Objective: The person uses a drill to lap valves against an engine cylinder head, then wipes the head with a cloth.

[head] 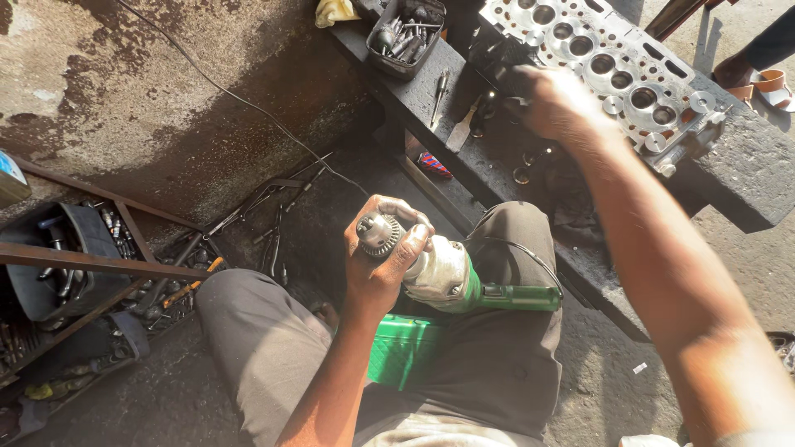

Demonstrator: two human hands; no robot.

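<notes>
Drill (451, 277) lies across the lap, long axis left to right, chuck pointing left. Left hand (383, 257) wraps its fingers tight round the chuck; a trigger bump could wrench them. Right hand (556, 101) reaches far to the bench (745, 178); whether its fingers hold anything I cannot tell.

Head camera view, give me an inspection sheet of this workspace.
Surface: dark grimy workbench, stained concrete floor.
Job's things: green electric drill with metal chuck on the lap; silver metal cylinder head on the bench.
Clutter: black tray of sockets, screwdriver, floor tools.
Grippers: left hand grips the chuck; right hand reaches onto the bench.
Cables: thin black cord across the floor.
Surroundings: another person's sandalled foot.
</notes>
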